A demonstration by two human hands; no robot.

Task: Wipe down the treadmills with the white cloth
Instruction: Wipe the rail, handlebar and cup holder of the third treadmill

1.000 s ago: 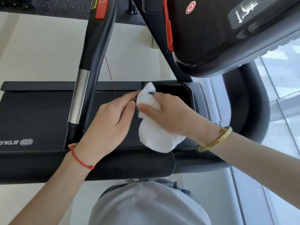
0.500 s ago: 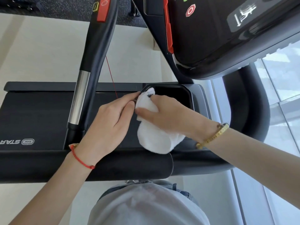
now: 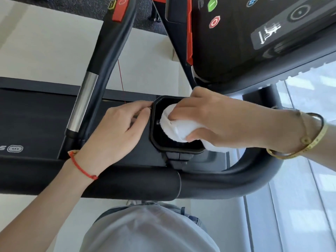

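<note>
The black treadmill fills the head view, with its belt deck (image 3: 36, 120) on the left and console (image 3: 254, 33) at the top right. A black square cup holder (image 3: 158, 144) sits at the centre. My right hand (image 3: 218, 117) grips the white cloth (image 3: 176, 128) and pushes it down into the cup holder. My left hand (image 3: 116, 131) lies beside the holder's left rim, thumb and forefinger pinched together at its upper left corner. Whether they hold something small there, I cannot tell.
A black handrail with a silver band (image 3: 81, 106) and a red tab (image 3: 121, 8) runs up at the left. A padded front bar (image 3: 127, 184) crosses below my wrists and curves right into a grey arm (image 3: 254, 171). Glass flooring (image 3: 300, 197) lies to the right.
My right hand has moved the cloth from the holder's left rim down into the cup holder. My left hand stays beside the rim. The camera has come closer.
</note>
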